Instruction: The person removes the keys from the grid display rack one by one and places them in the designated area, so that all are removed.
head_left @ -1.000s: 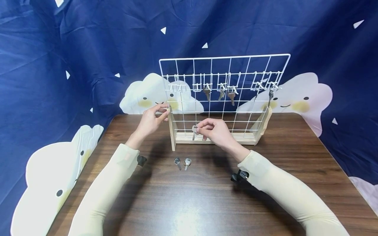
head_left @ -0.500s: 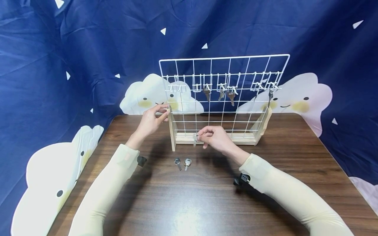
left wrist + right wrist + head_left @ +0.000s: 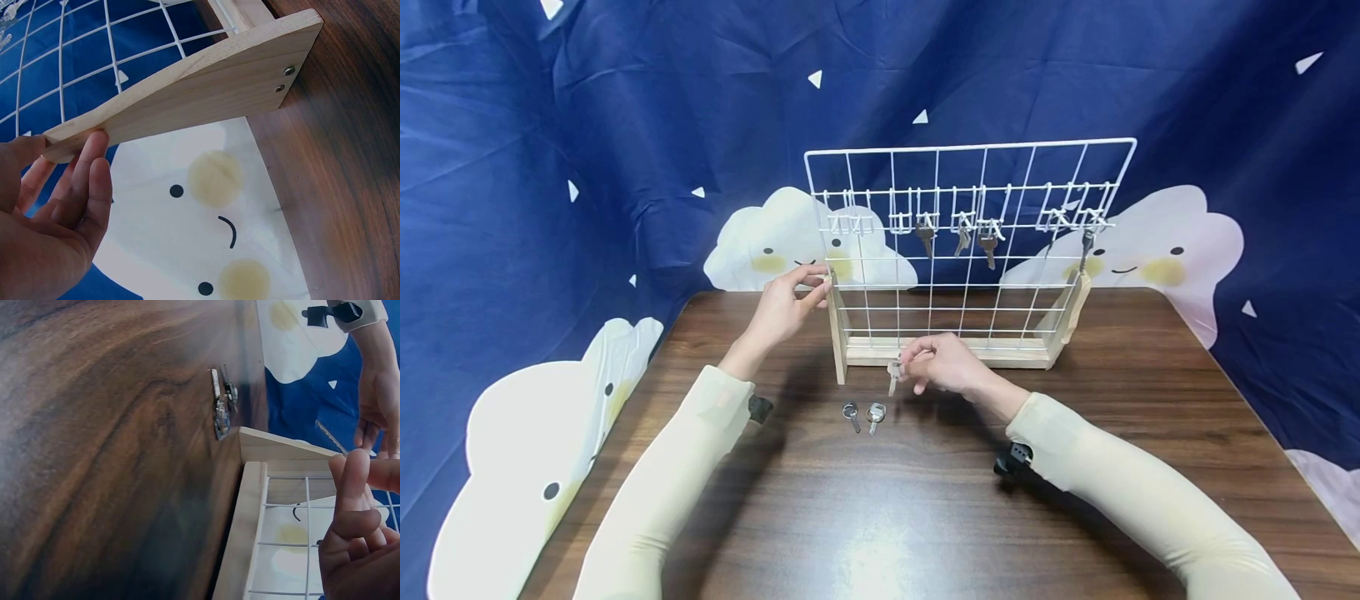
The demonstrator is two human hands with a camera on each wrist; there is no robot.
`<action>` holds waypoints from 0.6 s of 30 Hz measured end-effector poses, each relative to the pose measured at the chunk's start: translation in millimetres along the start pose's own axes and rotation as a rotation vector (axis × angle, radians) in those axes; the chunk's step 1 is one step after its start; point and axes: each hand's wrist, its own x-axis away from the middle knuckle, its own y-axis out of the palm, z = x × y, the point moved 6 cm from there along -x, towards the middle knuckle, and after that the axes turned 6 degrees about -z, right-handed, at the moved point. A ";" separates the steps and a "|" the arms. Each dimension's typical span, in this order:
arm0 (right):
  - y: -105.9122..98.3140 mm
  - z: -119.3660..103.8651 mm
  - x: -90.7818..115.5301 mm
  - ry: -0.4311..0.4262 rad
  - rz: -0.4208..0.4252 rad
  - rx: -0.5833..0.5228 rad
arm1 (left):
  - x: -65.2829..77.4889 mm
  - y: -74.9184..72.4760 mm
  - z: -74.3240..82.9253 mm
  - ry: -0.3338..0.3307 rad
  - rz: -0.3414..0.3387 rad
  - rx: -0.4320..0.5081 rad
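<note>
Between thumb and fingers my right hand (image 3: pixel 947 364) pinches a silver key (image 3: pixel 892 379), its blade pointing down, just above the table in front of the rack's base. In the right wrist view the key's blade (image 3: pixel 331 437) sticks out past the fingertips. My left hand (image 3: pixel 781 307) grips the top of the wooden side piece (image 3: pixel 838 342) of a white wire grid rack (image 3: pixel 970 148). The left wrist view shows its thumb and fingers around the rounded end of that wood (image 3: pixel 187 94). Two keys with rings, a dark-headed key (image 3: pixel 852 415) and a silver key (image 3: pixel 877 416), lie side by side on the table.
Several keys, among them a brown key (image 3: pixel 988 243), hang from white hooks on the grid. Hooks at the left (image 3: pixel 852 222) carry no keys. Wooden table (image 3: pixel 760 517) lies in front; a blue cloud-patterned curtain (image 3: pixel 700 100) stands behind.
My right hand has lowered the pinched key from in front of the lower grid to near the tabletop, toward the two lying keys. My left hand stays on the wooden side piece.
</note>
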 end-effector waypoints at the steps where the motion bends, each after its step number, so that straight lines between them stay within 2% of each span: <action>1: 1.1 1.7 -0.5 0.007 -0.008 0.003 | 0.1 0.0 0.1 0.001 0.000 -0.001; 18: 21.5 29.9 -5.5 0.105 -0.138 0.023 | -1.6 -0.2 -1.8 0.007 0.010 -0.024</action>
